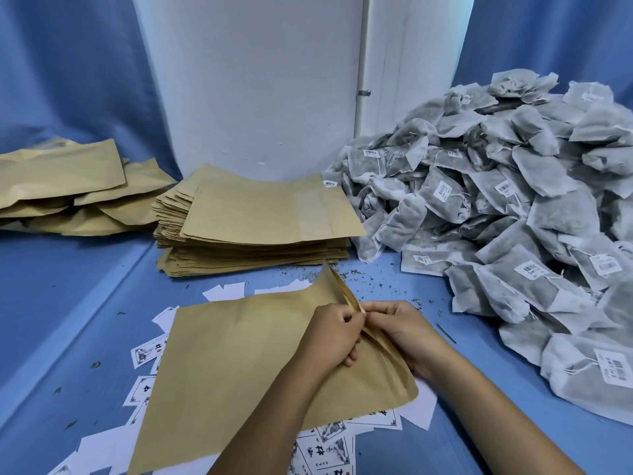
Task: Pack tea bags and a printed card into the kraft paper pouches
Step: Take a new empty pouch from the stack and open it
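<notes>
Pouch point(239, 365) lies flat on the blue table point(68, 303), over scattered cards point(322, 447). At its mouth edge the left hand point(334, 337) and right hand point(407, 332) meet, each pinching a lip of the opening; the two layers look slightly parted between the fingers, though the gap is hard to judge. Beyond the grip sits a stack point(253, 221) of flat pouches. Right of the grip rises a heap of tea bags point(507, 207). Far left of the grip lie filled pouches point(68, 186).
</notes>
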Action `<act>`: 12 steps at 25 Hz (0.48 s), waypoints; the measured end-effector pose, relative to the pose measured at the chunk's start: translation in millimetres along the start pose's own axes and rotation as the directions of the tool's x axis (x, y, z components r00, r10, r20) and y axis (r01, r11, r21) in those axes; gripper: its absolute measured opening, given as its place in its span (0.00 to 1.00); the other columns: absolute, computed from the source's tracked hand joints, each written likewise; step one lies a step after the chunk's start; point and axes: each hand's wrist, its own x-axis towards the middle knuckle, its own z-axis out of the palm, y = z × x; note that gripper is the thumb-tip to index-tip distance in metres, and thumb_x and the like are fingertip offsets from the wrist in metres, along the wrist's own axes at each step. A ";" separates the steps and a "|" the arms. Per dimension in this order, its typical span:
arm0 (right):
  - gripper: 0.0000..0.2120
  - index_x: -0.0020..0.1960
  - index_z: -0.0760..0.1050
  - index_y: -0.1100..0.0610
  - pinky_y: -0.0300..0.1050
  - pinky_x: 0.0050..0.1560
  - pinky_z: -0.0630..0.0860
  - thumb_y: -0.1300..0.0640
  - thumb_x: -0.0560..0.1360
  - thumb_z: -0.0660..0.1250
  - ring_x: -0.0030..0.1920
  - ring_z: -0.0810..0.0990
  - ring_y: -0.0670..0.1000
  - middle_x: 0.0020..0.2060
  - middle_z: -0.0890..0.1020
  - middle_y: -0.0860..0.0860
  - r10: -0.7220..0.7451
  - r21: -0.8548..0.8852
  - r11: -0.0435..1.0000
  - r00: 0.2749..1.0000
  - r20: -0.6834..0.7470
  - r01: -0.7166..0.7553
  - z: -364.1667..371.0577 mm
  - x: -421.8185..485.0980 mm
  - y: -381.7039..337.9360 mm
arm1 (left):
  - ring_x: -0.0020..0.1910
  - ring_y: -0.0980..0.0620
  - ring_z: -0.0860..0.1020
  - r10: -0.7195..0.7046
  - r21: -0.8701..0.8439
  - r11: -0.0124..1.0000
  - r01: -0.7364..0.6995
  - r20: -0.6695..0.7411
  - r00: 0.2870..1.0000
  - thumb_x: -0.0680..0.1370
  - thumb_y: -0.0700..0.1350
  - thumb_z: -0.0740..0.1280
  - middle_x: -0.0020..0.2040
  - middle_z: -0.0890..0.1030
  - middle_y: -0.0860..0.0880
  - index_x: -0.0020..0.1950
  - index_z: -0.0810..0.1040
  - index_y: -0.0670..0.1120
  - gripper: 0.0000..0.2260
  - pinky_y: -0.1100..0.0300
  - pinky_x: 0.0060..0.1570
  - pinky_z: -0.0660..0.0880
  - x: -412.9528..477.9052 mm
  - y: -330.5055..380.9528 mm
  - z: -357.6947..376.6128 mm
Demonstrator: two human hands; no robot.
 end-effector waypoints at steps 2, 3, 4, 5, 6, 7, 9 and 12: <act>0.09 0.48 0.82 0.64 0.38 0.40 0.77 0.68 0.76 0.62 0.37 0.81 0.51 0.38 0.83 0.61 -0.066 -0.160 0.986 0.996 -0.056 0.056 0.9 -2.0 -2.4 | 0.16 0.53 0.71 0.036 -0.016 0.999 -0.036 -0.009 0.999 0.75 0.42 0.59 0.21 0.74 0.48 0.31 0.71 0.43 0.13 0.67 0.21 0.66 -2.5 0.4 2.0; 0.10 0.44 0.83 0.60 0.36 0.37 0.75 0.67 0.76 0.63 0.34 0.80 0.47 0.35 0.84 0.56 -0.101 -0.235 0.969 0.992 -0.075 0.081 2.9 -3.8 -3.3 | 0.17 0.53 0.70 0.061 -0.012 0.998 -0.061 -0.031 0.998 0.75 0.41 0.59 0.21 0.74 0.46 0.30 0.70 0.42 0.12 0.65 0.22 0.66 -3.2 0.8 2.3; 0.12 0.37 0.81 0.57 0.36 0.33 0.72 0.65 0.76 0.64 0.29 0.76 0.44 0.29 0.82 0.51 -0.143 -0.326 0.940 0.985 -0.095 0.105 5.9 -5.0 -3.0 | 0.18 0.53 0.69 0.092 0.014 0.996 -0.091 -0.067 0.994 0.75 0.41 0.59 0.22 0.73 0.45 0.30 0.69 0.42 0.13 0.64 0.23 0.65 -2.9 1.0 2.0; 0.15 0.30 0.76 0.56 0.38 0.29 0.67 0.64 0.75 0.64 0.26 0.70 0.44 0.23 0.75 0.48 -0.183 -0.417 0.902 0.975 -0.126 0.115 8.6 -4.6 -0.8 | 0.20 0.53 0.67 0.127 0.059 0.991 -0.121 -0.109 0.986 0.75 0.40 0.60 0.23 0.70 0.44 0.29 0.68 0.42 0.14 0.61 0.25 0.64 -2.7 1.3 1.1; 0.17 0.27 0.68 0.57 0.40 0.29 0.62 0.64 0.74 0.64 0.26 0.63 0.45 0.21 0.67 0.47 -0.219 -0.494 0.862 0.962 -0.164 0.112 10.7 -2.8 1.7 | 0.23 0.52 0.65 0.163 0.103 0.983 -0.149 -0.145 0.976 0.75 0.40 0.61 0.24 0.67 0.44 0.28 0.66 0.42 0.15 0.59 0.27 0.61 -2.3 2.2 -0.4; 0.17 0.27 0.63 0.58 0.41 0.29 0.57 0.64 0.73 0.62 0.27 0.60 0.46 0.23 0.62 0.49 -0.252 -0.551 0.829 0.944 -0.212 0.098 10.6 -0.2 3.7 | 0.26 0.53 0.62 0.198 0.126 0.976 -0.179 -0.168 0.966 0.74 0.41 0.61 0.25 0.64 0.45 0.27 0.64 0.43 0.15 0.58 0.29 0.59 -2.7 4.1 -2.1; 0.15 0.29 0.62 0.57 0.43 0.30 0.54 0.66 0.72 0.60 0.29 0.59 0.48 0.26 0.61 0.53 -0.259 -0.571 0.821 0.901 -0.349 0.015 3.0 5.5 2.2 | 0.27 0.55 0.57 0.276 0.065 0.961 -0.268 -0.235 0.932 0.71 0.44 0.60 0.25 0.59 0.51 0.26 0.61 0.48 0.14 0.57 0.29 0.55 -8.7 9.8 -4.9; 0.09 0.34 0.70 0.61 0.42 0.30 0.57 0.67 0.73 0.61 0.29 0.62 0.49 0.28 0.65 0.55 -0.151 -0.344 0.939 0.915 -0.375 0.015 -9.3 6.4 0.5 | 0.26 0.55 0.56 0.383 0.126 0.923 -0.363 -0.380 0.842 0.69 0.46 0.60 0.26 0.58 0.52 0.28 0.58 0.49 0.13 0.58 0.27 0.54 -18.2 18.2 -9.6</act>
